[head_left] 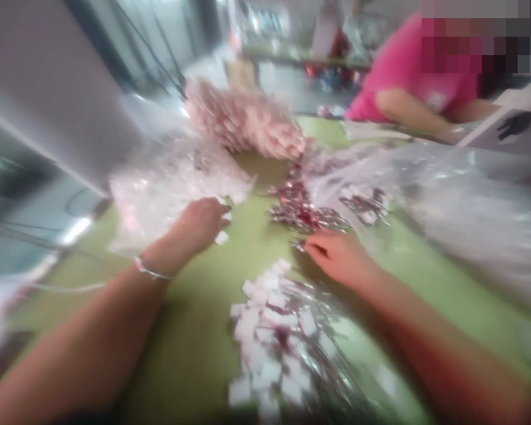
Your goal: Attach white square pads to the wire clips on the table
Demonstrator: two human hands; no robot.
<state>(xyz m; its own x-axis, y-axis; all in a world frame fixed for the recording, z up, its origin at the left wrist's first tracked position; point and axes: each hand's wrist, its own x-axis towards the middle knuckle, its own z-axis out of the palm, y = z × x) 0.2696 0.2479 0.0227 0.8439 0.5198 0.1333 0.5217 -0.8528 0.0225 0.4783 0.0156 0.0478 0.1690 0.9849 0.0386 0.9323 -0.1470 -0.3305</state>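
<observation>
The picture is blurred by motion. My left hand (199, 224) reaches to the edge of a clear plastic bag of small white tags (172, 183), and a white tag (222, 238) shows at its fingertips. My right hand (336, 254) lies on the green table (203, 330), its fingers at the near edge of a pile of small shiny red and silver pieces (301, 209). Whether either hand grips anything is too blurred to tell. A heap of white tags with silver strands (274, 336) lies close to me between my forearms.
A big mound of pink pieces (248, 121) sits at the back of the table. A large clear plastic bag (446, 200) spreads over the right side. Another person in a pink shirt (407, 77) sits at the far right corner, with forearms resting by a white box (504, 127).
</observation>
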